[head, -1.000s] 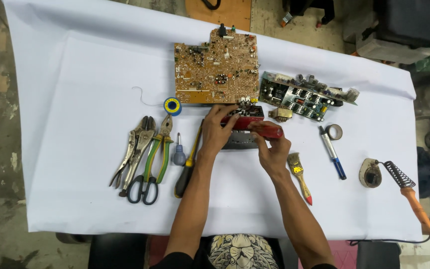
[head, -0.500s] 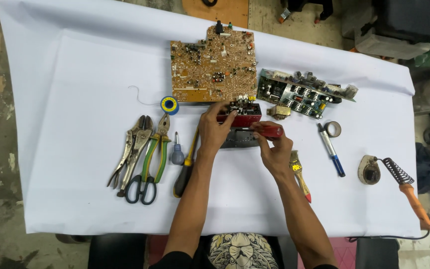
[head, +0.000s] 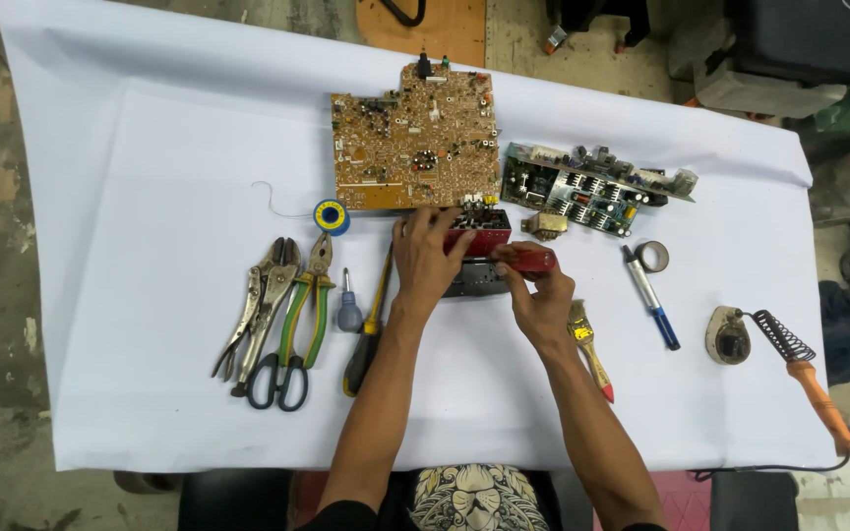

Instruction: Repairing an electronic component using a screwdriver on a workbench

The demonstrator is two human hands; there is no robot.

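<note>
The small red-and-black module (head: pixel 479 236) sits mid-worktop, just near of the large brown circuit board (head: pixel 415 138) and touching its near edge or close to it; which cannot be told. The left hand (head: pixel 430 258) lies over the module's left part, fingers curled down and pressing on its top. The right hand (head: pixel 540 295) has its fingers closed around a red-handled tool (head: pixel 528 260) whose tip points left into the module.

Risks from this position:

- Slip of the tool tip. The tip works toward the left hand's fingers; if it jumps off, it would likely strike them.
- Shift of the module. It is held by hand pressure alone on a white sheet (head: pixel 150 197), so a side push could slide it into the brown board or the green board (head: pixel 587 187) to the right.
- Loss of small parts. The small transformer (head: pixel 545 225) lies just right of the module and could be knocked.
- Crowding. The yellow-handled screwdriver (head: pixel 371 324) lies beside the left wrist, the paintbrush (head: pixel 590 346) beside the right; either may be swept by a forearm.
- The soldering iron (head: pixel 804 369) rests at the far right, well apart.
</note>
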